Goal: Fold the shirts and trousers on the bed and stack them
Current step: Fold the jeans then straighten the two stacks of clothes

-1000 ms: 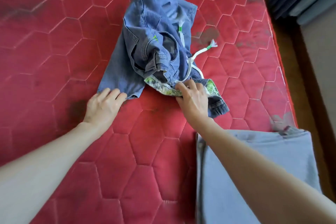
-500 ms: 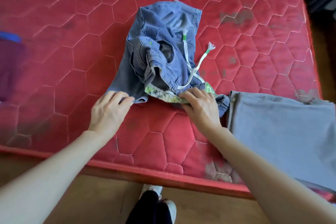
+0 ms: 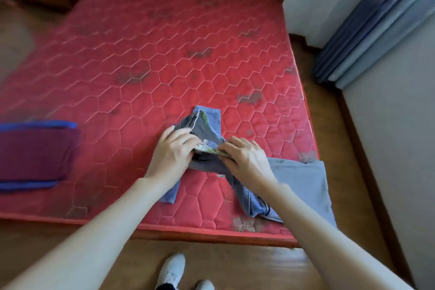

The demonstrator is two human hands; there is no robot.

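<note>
As we read the scene from left to right, we meet first a folded purple garment (image 3: 35, 155) with blue edging, lying flat near the left side of the red quilted mattress (image 3: 164, 49), well apart from the hands; we judge it a piece already folded. At the centre, near the front edge of the mattress, lie the denim trousers (image 3: 204, 125), bunched and not yet flat. One leg trails toward us under the left forearm, the other under the right forearm, and the rest stands up in a loose heap beyond the knuckles. The left hand (image 3: 173, 154) rests on the left part of the heap with its fingers close together and curved over the cloth, their tips tucked into the denim by the patterned waistband lining (image 3: 211, 148). The right hand (image 3: 244, 158) meets it from the other side, fingers bent and close together, and appears to pinch that same lining; the thumbs are hidden, so we cannot tell how firm either hold is. The trousers thus lie beneath and between both sets of fingers. Farthest right, a grey garment (image 3: 303, 183) lies flat at the mattress corner, touching the right trouser leg; it looks folded. We judge the task partly done: two pieces appear finished, the trousers remain to be folded, and nothing is yet stacked.
</note>
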